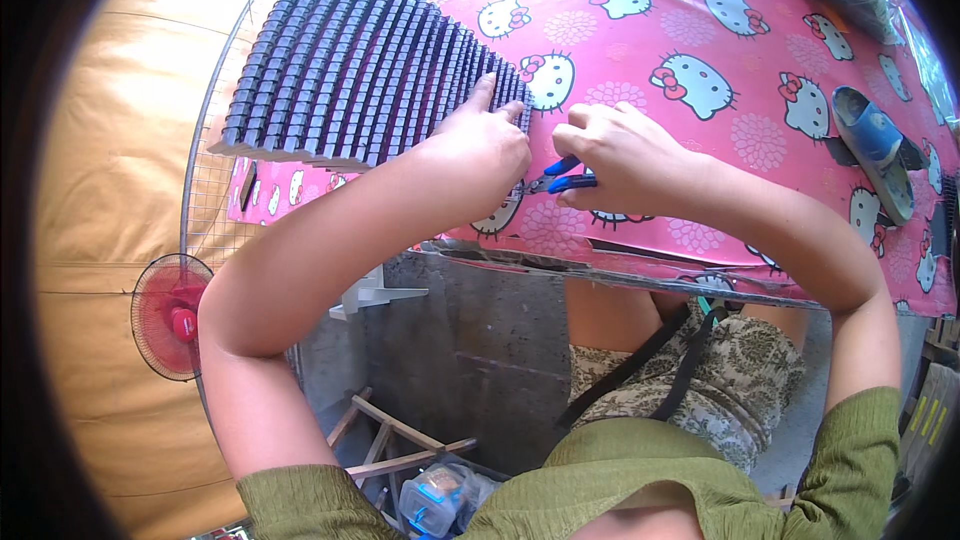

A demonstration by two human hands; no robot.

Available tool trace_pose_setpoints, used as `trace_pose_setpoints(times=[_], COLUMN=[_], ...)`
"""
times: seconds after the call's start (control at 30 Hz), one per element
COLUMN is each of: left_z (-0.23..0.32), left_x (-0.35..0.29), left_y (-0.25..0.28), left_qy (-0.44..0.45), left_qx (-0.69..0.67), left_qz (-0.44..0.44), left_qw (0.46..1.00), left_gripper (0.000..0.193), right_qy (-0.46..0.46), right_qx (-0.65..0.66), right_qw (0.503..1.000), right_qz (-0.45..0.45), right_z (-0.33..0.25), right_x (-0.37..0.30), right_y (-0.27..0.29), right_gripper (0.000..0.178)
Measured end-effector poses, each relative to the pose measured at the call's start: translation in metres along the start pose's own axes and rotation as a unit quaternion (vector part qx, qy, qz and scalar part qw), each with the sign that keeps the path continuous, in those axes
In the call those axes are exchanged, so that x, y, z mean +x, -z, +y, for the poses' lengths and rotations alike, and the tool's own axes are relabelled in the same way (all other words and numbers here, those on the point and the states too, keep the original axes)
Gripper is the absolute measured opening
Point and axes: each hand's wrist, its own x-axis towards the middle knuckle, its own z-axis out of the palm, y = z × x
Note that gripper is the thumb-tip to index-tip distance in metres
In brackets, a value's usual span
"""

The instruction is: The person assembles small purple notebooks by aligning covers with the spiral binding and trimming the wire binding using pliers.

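Observation:
My right hand (625,155) is closed round a small pair of blue-handled pliers (572,183), whose metal jaws point left toward my left hand. Lying across the right end of a large block of dark grey, ridged parts in rows is my left hand (485,145), index finger stretched out on the rows. Its thumb side is hidden from view, so whether something small sits under it cannot be made out. The ridged block (370,70) fills the table's left part. What the jaws touch, close beside my left hand, is too small to tell.
A pink cartoon-patterned cover (620,50) lies over the table. Farther right is a blue-and-grey slipper (878,150), with clear plastic behind it. A red fan (175,318) stands at left before a tan curtain (110,190). Below are a wooden frame (400,430) and a plastic container (432,500).

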Motion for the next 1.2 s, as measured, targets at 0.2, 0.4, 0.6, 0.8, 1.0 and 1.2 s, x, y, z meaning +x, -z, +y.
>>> trace_pose_setpoints(times=[0.2,0.4,0.6,0.8,1.0,1.2], left_z=[0.000,0.001,0.002,0.007,0.004,0.004], left_x=[-0.002,0.001,0.003,0.004,0.005,0.005], left_y=[0.004,-0.001,0.000,0.002,0.001,0.006], left_qy=[0.000,0.001,0.005,0.016,0.009,0.011], left_qx=[-0.015,-0.021,-0.013,0.013,-0.009,-0.013], left_qz=[0.025,0.031,0.024,0.006,0.010,-0.012], left_qw=[1.000,0.999,1.000,1.000,1.000,1.000], left_gripper=[0.047,0.048,0.049,0.047,0.045,0.041], right_qy=[0.042,-0.087,0.031,0.045,0.044,-0.165], right_qx=[-0.013,0.067,-0.040,-0.064,-0.034,0.249], right_qw=[0.997,0.982,0.999,0.996,0.998,0.931], right_qz=[0.056,-0.155,0.009,0.036,0.039,-0.211], right_z=[0.006,-0.009,-0.005,-0.005,-0.004,0.004], right_x=[0.000,0.024,0.008,0.001,0.003,0.028], right_y=[-0.017,0.015,-0.003,-0.005,-0.014,0.014], right_gripper=[0.045,0.047,0.051,0.050,0.043,0.044])
